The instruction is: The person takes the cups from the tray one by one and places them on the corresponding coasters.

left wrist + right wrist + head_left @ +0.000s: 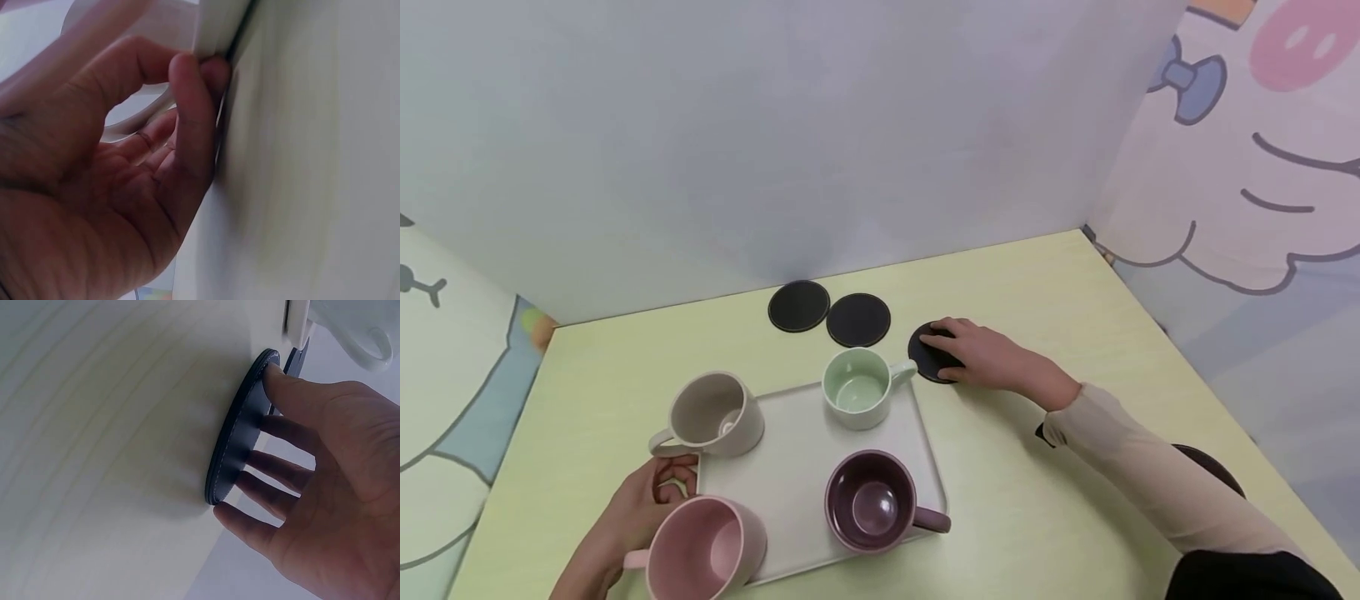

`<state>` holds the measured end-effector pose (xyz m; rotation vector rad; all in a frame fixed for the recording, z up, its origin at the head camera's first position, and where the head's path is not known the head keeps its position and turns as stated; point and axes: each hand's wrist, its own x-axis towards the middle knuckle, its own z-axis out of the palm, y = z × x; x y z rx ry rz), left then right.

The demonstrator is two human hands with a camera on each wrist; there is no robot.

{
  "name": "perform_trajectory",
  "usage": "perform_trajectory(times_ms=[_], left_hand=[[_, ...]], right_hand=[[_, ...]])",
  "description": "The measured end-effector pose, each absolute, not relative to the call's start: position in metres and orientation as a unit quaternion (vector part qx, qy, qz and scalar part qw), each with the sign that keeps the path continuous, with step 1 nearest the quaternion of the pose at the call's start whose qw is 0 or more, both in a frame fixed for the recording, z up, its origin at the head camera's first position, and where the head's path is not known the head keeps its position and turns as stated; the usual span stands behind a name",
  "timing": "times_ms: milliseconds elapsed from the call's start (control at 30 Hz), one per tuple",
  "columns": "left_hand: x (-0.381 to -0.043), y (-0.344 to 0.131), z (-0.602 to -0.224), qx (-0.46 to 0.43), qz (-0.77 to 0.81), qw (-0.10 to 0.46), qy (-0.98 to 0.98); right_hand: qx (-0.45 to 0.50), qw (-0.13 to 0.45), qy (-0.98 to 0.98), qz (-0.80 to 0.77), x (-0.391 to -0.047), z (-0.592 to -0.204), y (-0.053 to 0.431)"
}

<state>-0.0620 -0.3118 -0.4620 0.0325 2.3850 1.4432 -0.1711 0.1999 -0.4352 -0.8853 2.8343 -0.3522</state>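
My left hand [651, 500] pinches the left edge of the white tray [793, 483] between thumb and fingers; the left wrist view shows the fingertips at the tray's rim [215, 37]. My right hand [988, 354] rests its spread fingertips on a round black coaster [928, 358] right of the tray. In the right wrist view the coaster [240, 434] has a stitched, layered-looking edge; I cannot tell whether it is more than one. Around the tray's corners stand a beige mug [748, 425], a pink mug [745, 537], a green cup [857, 408] and a purple mug [872, 533].
Two more black coasters, one left [799, 306] and one right [859, 320], lie side by side behind the tray. A pale wall [820, 150] closes off the table's back. A dark round-edged object [1210, 467] shows partly behind my right forearm.
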Motion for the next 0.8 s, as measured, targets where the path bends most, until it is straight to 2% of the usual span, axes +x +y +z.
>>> perform_trajectory(times_ms=[800], left_hand=[[-0.062,-0.318,-0.461,0.003,0.513,0.206,0.833]], right_hand=[[-0.303,0.081,0.942,-0.120,-0.185,-0.436,0.175]])
